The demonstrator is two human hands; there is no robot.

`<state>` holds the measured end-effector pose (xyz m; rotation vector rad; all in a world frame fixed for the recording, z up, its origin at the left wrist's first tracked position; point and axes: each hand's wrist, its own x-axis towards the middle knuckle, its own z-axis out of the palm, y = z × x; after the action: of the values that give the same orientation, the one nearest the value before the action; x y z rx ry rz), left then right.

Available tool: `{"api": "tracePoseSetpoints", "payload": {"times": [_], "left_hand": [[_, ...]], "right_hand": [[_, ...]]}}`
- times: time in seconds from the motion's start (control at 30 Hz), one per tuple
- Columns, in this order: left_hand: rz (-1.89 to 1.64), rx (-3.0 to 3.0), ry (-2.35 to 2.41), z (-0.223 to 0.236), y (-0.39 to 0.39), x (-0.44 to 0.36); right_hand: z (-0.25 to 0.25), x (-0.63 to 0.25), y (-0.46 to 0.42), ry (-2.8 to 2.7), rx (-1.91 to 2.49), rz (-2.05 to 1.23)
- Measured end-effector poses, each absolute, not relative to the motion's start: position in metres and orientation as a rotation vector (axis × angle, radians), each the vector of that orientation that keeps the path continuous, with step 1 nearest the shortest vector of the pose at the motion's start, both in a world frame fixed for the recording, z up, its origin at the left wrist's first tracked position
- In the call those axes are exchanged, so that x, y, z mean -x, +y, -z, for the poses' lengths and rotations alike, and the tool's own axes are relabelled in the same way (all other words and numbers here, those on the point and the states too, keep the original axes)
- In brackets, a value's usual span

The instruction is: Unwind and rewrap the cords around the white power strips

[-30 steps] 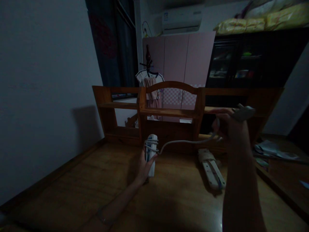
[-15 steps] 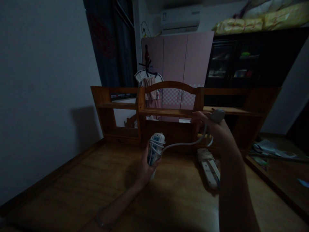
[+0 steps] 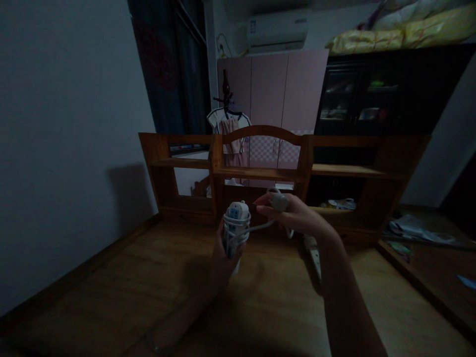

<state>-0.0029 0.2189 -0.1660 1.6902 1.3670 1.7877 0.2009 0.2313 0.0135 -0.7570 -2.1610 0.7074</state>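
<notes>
White cord (image 3: 257, 228) is already wrapped in several loops around the power strip (image 3: 236, 206), which is clasped above the wooden surface (image 3: 267, 307) by the left hand (image 3: 220, 260). A stretch beside the plug (image 3: 279, 202) is left unwound, pinched by the right hand (image 3: 299, 213). A 2nd strip (image 3: 316, 259) is partly hidden.

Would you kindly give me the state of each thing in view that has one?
Left hand, gripping the strip.
Strip, held up, cord-wrapped.
Cord, partly wound, stretching between the hands.
Right hand, holding the cord's plug end.
Plug, unplugged.
Second strip, lying down, partly hidden.
Wardrobe, doors shut.
Shirt, hanging.
</notes>
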Motion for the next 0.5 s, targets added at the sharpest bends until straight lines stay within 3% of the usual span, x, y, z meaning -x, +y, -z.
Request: {"api": "tracePoseSetpoints", "payload": {"times": [0.23,0.5], "left_hand": [[-1.806,-1.665,1.298,0.164,0.216,0.001],[-1.847,-1.537,1.279,0.171,0.219,0.001]], "right_hand": [[-0.003,-0.184,0.230,-2.391,0.813,-0.844],[0.001,-0.183,0.225,-2.631,0.938,-1.266]]}}
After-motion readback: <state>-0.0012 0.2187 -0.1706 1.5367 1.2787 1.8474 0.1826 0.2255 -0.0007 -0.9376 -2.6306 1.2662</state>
